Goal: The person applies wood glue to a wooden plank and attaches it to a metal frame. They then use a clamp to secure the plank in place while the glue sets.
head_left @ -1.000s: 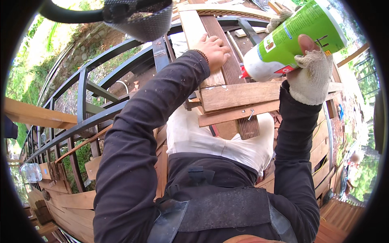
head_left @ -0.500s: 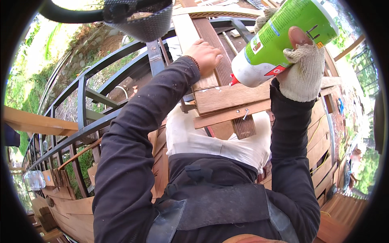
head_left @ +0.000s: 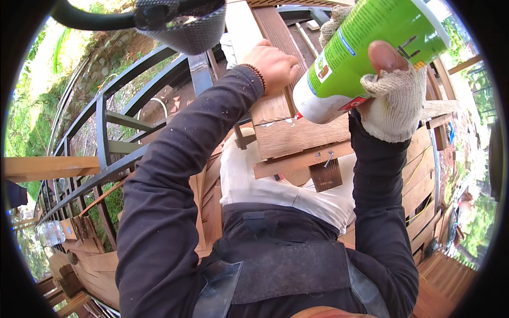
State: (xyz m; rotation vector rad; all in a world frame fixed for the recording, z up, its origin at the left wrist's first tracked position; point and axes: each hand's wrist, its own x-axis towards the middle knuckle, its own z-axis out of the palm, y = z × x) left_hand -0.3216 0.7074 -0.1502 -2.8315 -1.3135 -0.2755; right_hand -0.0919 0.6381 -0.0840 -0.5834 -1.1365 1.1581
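My right hand (head_left: 395, 100), in a knitted glove with the thumb bare, grips a large green-and-white glue bottle (head_left: 355, 58). The bottle tilts downward, its red nozzle tip (head_left: 298, 115) at the seam between wooden boards. White glue (head_left: 270, 123) lies in small blobs along that seam. My left hand (head_left: 273, 66), bare with a beaded bracelet at the wrist, rests over the lengthwise plank (head_left: 270, 108). Its fingers are curled, and their tips are hidden. The cross board (head_left: 305, 137) runs across the plank's near end.
Two screws stick out of a lower wood strip (head_left: 302, 159) above my lap. A curved dark metal frame (head_left: 103, 127) stands at the left, near a wooden beam (head_left: 53, 167). A grey mesh object on a black arm (head_left: 183, 26) hangs at top left. Wooden decking (head_left: 419, 185) lies at right.
The bottle has moved slightly left, its nozzle coming lower along the seam. My left hand has shifted a little to the right and its fingers look more curled.
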